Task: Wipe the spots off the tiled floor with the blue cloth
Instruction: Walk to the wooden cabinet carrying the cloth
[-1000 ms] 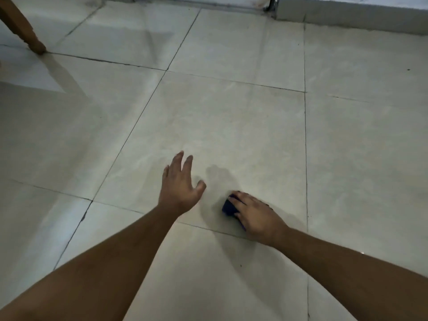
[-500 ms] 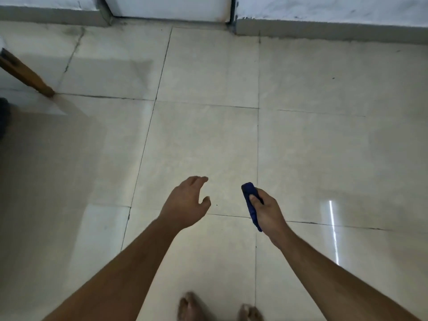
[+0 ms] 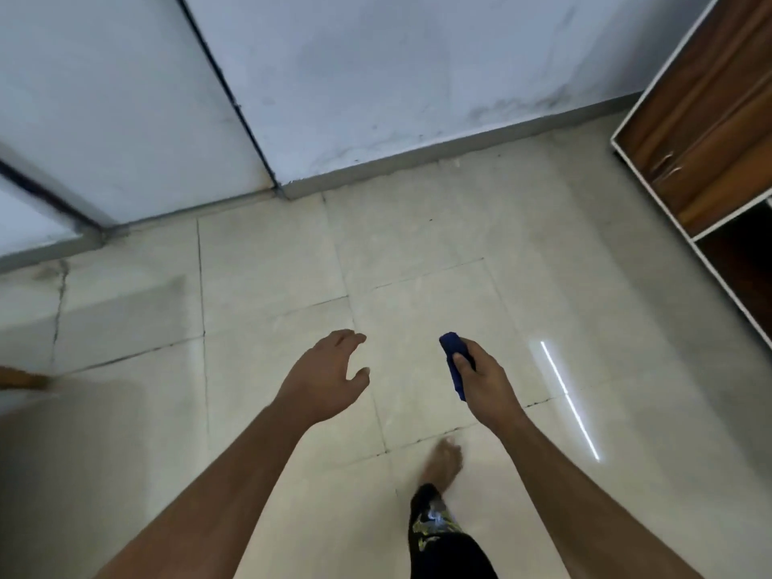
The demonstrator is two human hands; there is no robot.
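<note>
My right hand (image 3: 486,380) is closed around the folded blue cloth (image 3: 454,363), held upright in the air well above the floor. My left hand (image 3: 330,376) hovers beside it, empty, fingers loosely curled and apart. The beige tiled floor (image 3: 271,261) spreads below, with dark grout lines. A small dark speck (image 3: 430,219) lies on a tile near the wall. A greyish smudge (image 3: 54,269) marks the tiles at the far left.
A white wall with a grey skirting (image 3: 417,156) runs across the back, and a white door (image 3: 125,119) stands at the left. A wooden cabinet (image 3: 710,131) stands at the right. My bare foot (image 3: 445,459) steps on the floor below my hands.
My right hand lifted the cloth off the floor and now holds it in the air. The view rose and swung toward the wall as I stood up, bringing the cabinet into sight.
</note>
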